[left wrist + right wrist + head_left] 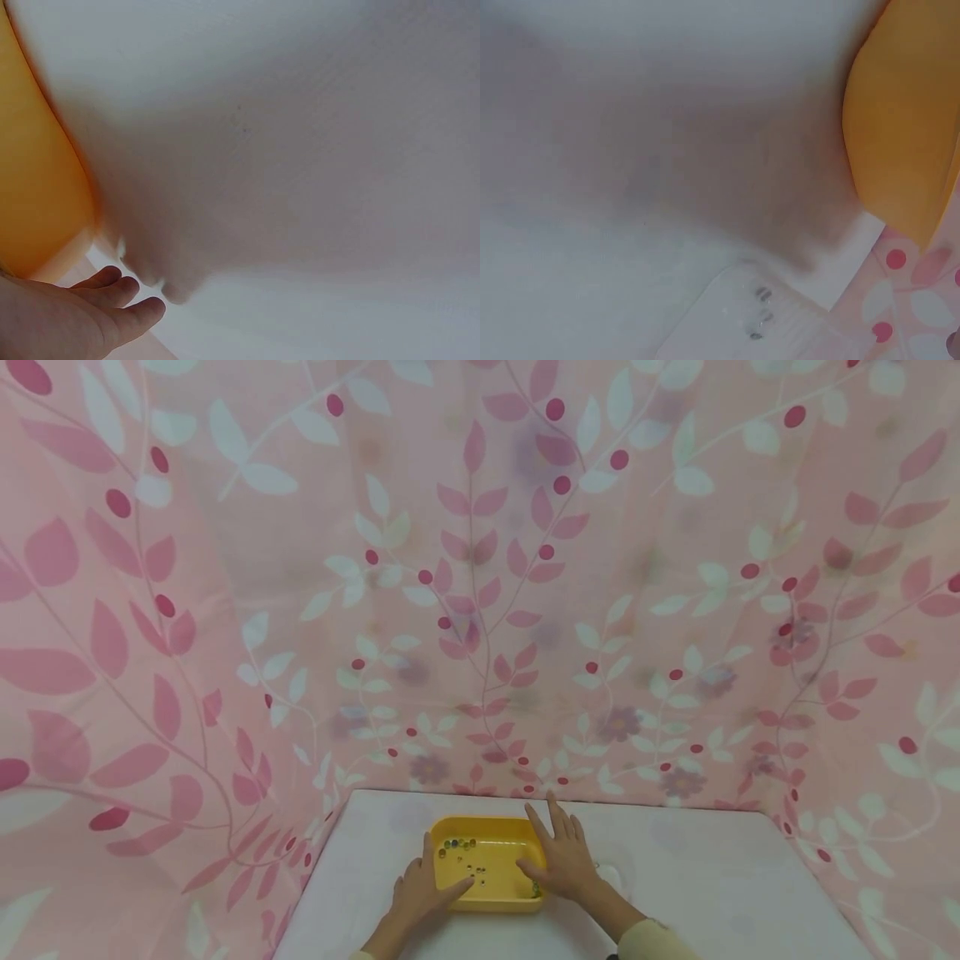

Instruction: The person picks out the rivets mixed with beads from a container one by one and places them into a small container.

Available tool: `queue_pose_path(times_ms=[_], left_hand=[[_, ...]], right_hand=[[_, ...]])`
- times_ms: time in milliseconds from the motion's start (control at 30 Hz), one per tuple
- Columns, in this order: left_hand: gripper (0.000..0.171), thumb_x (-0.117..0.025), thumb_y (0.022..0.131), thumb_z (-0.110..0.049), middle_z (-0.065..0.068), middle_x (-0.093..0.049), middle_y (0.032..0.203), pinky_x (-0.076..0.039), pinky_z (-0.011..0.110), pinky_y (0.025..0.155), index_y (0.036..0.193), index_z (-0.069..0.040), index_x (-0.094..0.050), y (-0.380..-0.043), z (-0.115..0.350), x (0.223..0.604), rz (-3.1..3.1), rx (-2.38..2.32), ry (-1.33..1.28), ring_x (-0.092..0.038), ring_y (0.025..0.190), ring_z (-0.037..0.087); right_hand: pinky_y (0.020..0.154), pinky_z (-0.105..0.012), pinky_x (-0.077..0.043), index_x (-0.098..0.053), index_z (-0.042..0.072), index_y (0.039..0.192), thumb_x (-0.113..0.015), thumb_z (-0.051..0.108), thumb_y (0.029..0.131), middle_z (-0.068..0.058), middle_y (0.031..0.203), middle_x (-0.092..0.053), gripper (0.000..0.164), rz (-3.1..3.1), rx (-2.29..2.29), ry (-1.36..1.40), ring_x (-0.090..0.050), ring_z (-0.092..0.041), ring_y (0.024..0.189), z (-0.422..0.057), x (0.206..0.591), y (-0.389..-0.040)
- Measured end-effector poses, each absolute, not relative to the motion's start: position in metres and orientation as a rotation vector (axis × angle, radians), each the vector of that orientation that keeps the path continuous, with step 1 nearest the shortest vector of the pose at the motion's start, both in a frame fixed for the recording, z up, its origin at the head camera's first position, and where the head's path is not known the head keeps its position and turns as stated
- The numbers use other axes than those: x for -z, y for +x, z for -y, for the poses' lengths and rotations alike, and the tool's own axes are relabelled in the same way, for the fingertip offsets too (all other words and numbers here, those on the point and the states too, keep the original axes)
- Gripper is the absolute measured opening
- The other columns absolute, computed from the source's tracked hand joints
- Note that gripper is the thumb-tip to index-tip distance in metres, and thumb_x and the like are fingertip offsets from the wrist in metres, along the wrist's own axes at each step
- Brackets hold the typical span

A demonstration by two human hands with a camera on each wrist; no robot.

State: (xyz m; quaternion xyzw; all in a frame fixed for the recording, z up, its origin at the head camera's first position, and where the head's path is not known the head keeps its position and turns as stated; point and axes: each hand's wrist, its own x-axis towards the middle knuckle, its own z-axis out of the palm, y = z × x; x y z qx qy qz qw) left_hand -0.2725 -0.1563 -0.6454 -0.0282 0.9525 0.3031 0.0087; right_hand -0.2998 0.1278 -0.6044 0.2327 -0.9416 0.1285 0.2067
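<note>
Widely spread fingers [557,818], apparently touching yellow tray [491,906]

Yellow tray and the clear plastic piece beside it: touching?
Apart. The right wrist view shows a stretch of white tabletop between the yellow tray and the clear plastic piece.

Smooth, faintly glossy plastic is shown by the yellow tray [495,906], and a glassy shine by the small beads [454,843]. The white tabletop [705,877] is matt-surfaced; the pink backdrop [405,710] is made of printed cloth (matt, by its look).
</note>
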Motion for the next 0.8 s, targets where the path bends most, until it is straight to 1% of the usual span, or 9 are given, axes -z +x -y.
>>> queue_pose_path(times_ms=[200, 467, 633, 800], left_hand=[[0.128, -0.069, 0.07, -0.077, 0.029, -0.055, 0.13, -0.037, 0.069, 0.099, 0.157, -0.002, -0.012, -0.269, 0.156, 0.648, -2.957, -0.964, -0.084, -0.055, 0.118, 0.044], [0.127, -0.068, 0.071, -0.076, 0.03, -0.052, 0.133, -0.034, 0.069, 0.102, 0.158, -0.003, -0.011, -0.27, 0.156, 0.64, -2.944, -0.987, -0.101, -0.052, 0.122, 0.045], [0.127, -0.067, 0.071, -0.077, 0.031, -0.053, 0.132, -0.035, 0.07, 0.101, 0.157, -0.001, -0.011, -0.271, 0.157, 0.637, -2.957, -0.973, -0.076, -0.053, 0.121, 0.046], [0.126, -0.068, 0.072, -0.076, 0.031, -0.055, 0.129, -0.036, 0.071, 0.099, 0.157, -0.001, -0.013, -0.27, 0.155, 0.644, -2.983, -0.975, -0.057, -0.055, 0.118, 0.046]], right_hand=[[0.109, -0.067, -0.031, -0.027, 0.022, 0.157, -0.067, 0.06, 0.083, -0.023, 0.163, -0.013, 0.092, 2.647, -0.335, 0.659, -0.031, -0.04, 0.143, -0.117, 0.614, -0.298], [0.109, -0.067, -0.03, -0.029, 0.021, 0.157, -0.067, 0.058, 0.084, -0.021, 0.164, -0.01, 0.09, 2.65, -0.374, 0.653, -0.029, -0.04, 0.144, -0.099, 0.61, -0.304], [0.108, -0.067, -0.031, -0.03, 0.02, 0.156, -0.068, 0.057, 0.084, -0.024, 0.162, -0.015, 0.089, 2.672, -0.401, 0.631, -0.033, -0.043, 0.141, -0.089, 0.613, -0.306], [0.108, -0.068, -0.031, -0.03, 0.018, 0.156, -0.068, 0.056, 0.085, -0.025, 0.162, -0.012, 0.089, 2.68, -0.471, 0.639, -0.037, -0.047, 0.137, -0.081, 0.618, -0.305]])
